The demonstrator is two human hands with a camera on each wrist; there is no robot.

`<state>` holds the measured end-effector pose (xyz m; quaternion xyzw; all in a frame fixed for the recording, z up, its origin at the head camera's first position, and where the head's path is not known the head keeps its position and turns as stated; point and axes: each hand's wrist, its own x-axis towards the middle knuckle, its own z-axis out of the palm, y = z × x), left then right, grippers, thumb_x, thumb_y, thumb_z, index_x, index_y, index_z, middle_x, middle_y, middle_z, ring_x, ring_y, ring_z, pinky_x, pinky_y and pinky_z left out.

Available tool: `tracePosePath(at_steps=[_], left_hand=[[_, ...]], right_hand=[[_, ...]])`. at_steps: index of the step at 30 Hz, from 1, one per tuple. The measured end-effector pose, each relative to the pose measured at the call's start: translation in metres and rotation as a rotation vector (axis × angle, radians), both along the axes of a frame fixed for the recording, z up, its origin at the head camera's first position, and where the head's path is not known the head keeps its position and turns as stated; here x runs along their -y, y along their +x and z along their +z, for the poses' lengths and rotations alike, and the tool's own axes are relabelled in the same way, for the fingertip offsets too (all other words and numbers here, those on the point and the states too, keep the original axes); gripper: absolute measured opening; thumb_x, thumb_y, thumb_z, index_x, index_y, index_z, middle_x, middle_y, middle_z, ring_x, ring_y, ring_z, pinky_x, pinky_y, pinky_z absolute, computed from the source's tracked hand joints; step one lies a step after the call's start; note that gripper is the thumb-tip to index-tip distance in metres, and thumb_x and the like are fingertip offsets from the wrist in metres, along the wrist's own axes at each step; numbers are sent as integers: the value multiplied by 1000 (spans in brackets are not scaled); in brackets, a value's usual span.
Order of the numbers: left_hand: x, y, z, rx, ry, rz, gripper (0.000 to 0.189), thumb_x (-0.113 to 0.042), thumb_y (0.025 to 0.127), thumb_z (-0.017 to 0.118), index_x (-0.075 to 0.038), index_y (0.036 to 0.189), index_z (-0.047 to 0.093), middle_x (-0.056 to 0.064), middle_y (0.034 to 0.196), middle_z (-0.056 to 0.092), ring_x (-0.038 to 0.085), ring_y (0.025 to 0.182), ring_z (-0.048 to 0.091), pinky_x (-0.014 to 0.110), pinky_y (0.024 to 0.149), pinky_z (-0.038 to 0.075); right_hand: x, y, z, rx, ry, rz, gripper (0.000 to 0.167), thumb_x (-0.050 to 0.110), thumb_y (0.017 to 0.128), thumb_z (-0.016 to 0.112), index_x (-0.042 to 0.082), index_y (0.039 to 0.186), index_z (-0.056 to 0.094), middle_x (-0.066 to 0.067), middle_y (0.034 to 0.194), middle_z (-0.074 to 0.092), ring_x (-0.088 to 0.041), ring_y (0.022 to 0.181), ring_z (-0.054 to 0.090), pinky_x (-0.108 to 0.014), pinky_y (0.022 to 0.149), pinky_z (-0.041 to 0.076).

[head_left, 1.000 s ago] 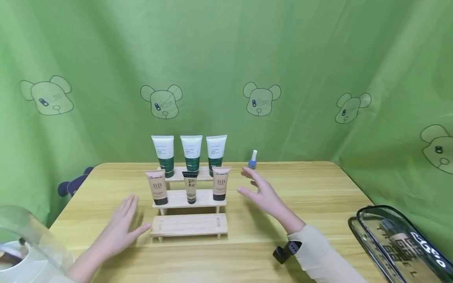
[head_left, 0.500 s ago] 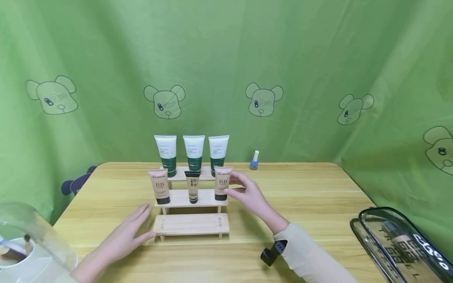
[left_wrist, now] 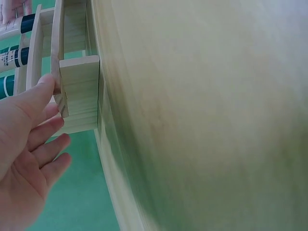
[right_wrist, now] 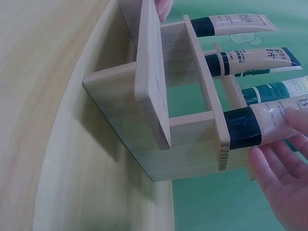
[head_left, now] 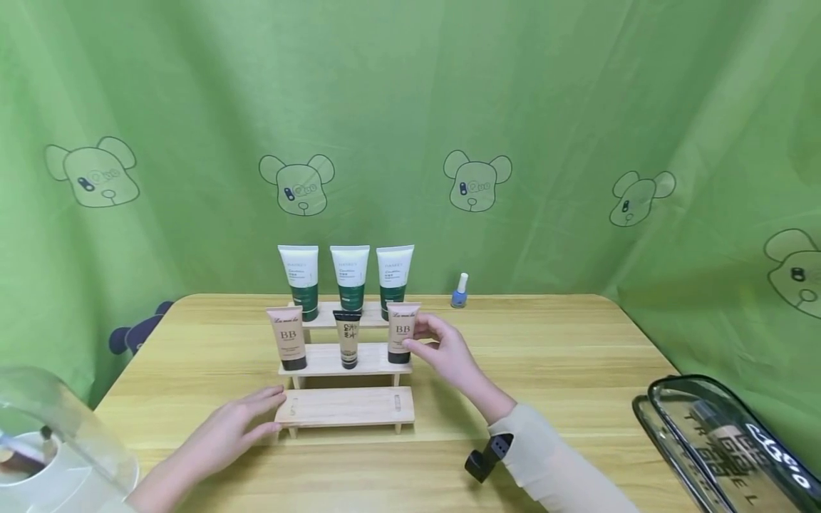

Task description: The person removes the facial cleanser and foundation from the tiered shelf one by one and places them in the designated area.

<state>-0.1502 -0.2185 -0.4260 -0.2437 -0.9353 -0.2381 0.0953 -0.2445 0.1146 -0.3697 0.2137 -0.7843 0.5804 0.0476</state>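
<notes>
Right hand [head_left: 447, 356] pinching, left hand [head_left: 237, 431] loose.
Left sits lower and nearer the body, thumb spread from slightly bent fingers (clearest in the left wrist view), left wrist [head_left: 165, 476] bare. Right is further out, thumb opposed to curled fingers, palm facing inward. Right forearm [head_left: 551, 456] angles in from lower right, sleeved almost to the hand.
</notes>
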Motion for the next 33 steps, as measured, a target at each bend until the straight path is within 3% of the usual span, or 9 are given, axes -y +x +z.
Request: tracePosePath(at_steps=[7,14,18,25,33], left_hand=[[0,2,1,-9,-12,3,43,-26,86,65,-3,122,59,13,129,52,32,115,50,50,95,40],[-1,4,0,-47,-22,4,41,-21,83,67,-3,120,60,14,128,53,33,112,53,50,93,42],[-1,4,0,-32,-20,15,41,-22,84,67,-3,120,60,13,128,53,32,112,53,49,94,42],[-2,4,0,-33,-21,15,41,-21,84,67,-2,120,60,12,127,54,32,111,54,49,93,43],[-3,3,1,-25,-34,19,41,-20,83,67,-1,119,60,12,126,55,32,110,54,49,93,43]], right_hand=[[6,19,24,4,20,-7,25,-5,82,64,-11,104,56,-20,95,61,-34,91,58,-29,76,54],[5,22,28,0,46,-23,24,-5,81,65,-10,103,57,-20,95,62,-33,91,59,-29,77,54],[1,22,30,-16,57,-36,24,-4,81,65,-10,103,57,-19,93,62,-32,89,59,-30,76,54],[-21,1,10,-10,54,-71,29,4,83,67,-7,109,58,-16,96,63,-27,89,59,-28,77,53],[-46,-14,6,-15,48,-114,27,0,84,64,-11,107,55,-21,94,61,-25,82,60,-27,69,56]])
